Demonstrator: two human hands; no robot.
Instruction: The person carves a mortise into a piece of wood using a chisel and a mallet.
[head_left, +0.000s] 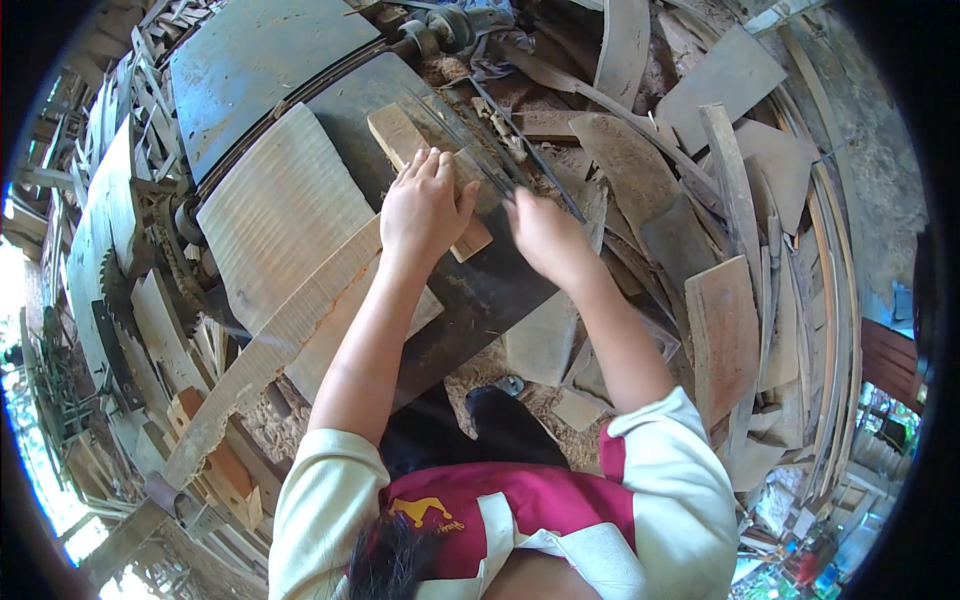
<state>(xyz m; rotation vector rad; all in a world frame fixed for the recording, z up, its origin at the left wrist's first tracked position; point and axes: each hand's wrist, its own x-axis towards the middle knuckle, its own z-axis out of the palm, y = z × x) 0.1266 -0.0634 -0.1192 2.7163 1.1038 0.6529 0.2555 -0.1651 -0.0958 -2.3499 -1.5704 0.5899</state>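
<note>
A short, thick wooden block (397, 134) lies aslant on the dark flat surface of a work table (470, 310). My left hand (425, 215) is over the middle of this block, its fingers together at the far edge and the thumb apart. Close by on the right, my right hand (548, 238) is closed and smeared by motion. It is at a long dark metal strip (478, 152) beside the block; whatever its fingers hold is hidden.
A wide pale sawn board (285, 205) and a long bark-edged strip (290, 335) lie left of my left arm. Beyond is a blue-grey panel (265, 75). A toothed saw blade (115, 300) stands far left. Offcuts (725, 335) are piled on the right.
</note>
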